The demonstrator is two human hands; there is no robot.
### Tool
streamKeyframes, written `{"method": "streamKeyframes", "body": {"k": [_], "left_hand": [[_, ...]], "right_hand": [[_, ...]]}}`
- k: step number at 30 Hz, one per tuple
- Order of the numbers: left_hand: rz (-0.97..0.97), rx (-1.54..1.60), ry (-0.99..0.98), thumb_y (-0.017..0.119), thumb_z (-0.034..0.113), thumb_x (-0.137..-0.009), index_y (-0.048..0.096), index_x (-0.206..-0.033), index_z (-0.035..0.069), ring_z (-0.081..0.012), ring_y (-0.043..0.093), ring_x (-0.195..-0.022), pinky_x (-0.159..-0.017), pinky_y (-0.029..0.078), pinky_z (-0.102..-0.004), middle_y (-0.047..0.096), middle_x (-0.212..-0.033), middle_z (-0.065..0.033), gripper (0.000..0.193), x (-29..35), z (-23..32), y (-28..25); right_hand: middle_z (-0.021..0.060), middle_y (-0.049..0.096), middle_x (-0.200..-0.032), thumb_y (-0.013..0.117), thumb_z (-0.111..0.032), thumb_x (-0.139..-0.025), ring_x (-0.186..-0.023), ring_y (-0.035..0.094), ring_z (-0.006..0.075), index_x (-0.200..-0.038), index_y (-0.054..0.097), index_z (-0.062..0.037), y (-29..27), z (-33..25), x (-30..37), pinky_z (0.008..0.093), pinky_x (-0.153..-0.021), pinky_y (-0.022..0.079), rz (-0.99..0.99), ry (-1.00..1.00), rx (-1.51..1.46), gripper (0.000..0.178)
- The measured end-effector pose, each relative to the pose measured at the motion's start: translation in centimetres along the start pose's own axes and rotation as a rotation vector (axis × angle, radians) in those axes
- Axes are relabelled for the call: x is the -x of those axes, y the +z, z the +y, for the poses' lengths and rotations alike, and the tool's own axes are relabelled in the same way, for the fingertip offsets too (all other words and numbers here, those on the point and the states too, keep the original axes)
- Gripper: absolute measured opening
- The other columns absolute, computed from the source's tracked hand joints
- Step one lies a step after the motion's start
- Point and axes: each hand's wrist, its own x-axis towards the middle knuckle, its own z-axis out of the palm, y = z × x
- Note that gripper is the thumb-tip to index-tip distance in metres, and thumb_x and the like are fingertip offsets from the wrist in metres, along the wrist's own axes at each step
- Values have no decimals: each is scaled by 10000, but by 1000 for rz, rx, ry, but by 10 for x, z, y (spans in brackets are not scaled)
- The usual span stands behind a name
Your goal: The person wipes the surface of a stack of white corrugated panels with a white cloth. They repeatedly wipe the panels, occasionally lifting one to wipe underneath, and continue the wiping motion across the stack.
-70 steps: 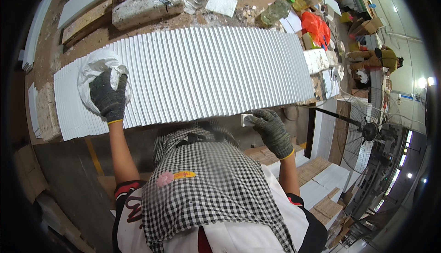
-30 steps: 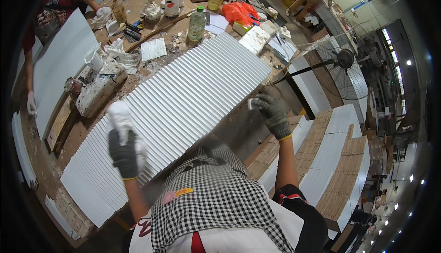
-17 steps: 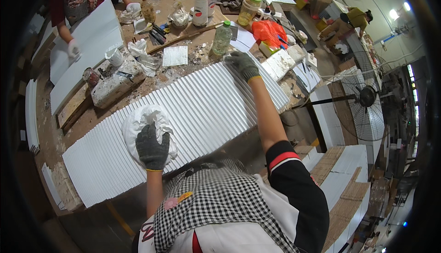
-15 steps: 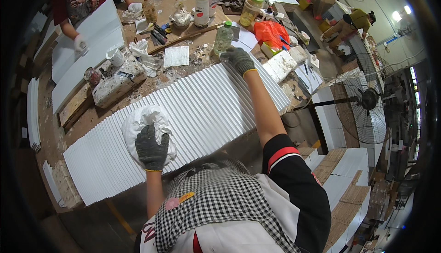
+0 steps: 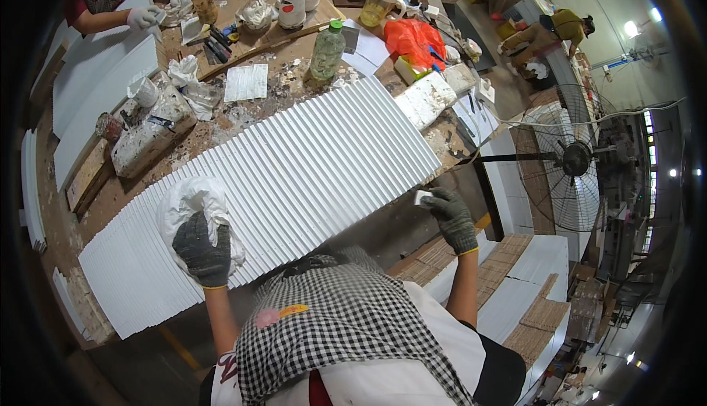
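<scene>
A long row of overlapping white boards (image 5: 309,163) lies slantwise across the table, their edges making close parallel ridges. My left hand (image 5: 200,253), in a dark grey knit glove, presses into a bunched white cloth (image 5: 193,198) on the left part of the boards. My right hand (image 5: 452,220), gloved the same way, is off the near right edge of the row. Between its thumb and fingers it pinches a small white block (image 5: 423,198) with a darker side; its exact kind cannot be made out.
Beyond the boards stand a green-capped bottle (image 5: 328,51), a white canister (image 5: 292,1) and a stained block (image 5: 153,130). A red plastic bag (image 5: 414,43) lies far right. A co-worker's gloved hand (image 5: 143,17) rests over boards at far left. A fan (image 5: 574,159) stands right.
My right hand has come back from the far edge of the boards to beyond their near right edge, with the small white block showing. My left hand stays on the cloth.
</scene>
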Motion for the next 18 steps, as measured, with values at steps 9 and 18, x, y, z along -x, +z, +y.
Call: {"method": "streamKeyframes", "body": {"k": [9, 18], "left_hand": [[43, -6, 23, 821, 367, -961, 720, -1361, 21, -399, 656, -1255, -1130, 474, -548, 729, -1321, -198, 538, 4, -1, 2], [10, 14, 9, 831, 396, -945, 723, -1349, 22, -396, 672, -1223, -1119, 489, -537, 745, -1286, -188, 561, 6, -6, 8]], "right_hand": [[156, 769, -1308, 763, -379, -1001, -1150, 729, 403, -1151, 858, -252, 69, 16, -240, 488, -992, 599, 69, -323, 243, 218], [144, 761, -1249, 739, -330, -1013, -1092, 739, 415, -1252, 815, -225, 85, -13, -362, 476, -956, 608, 2, -404, 218, 271]]}}
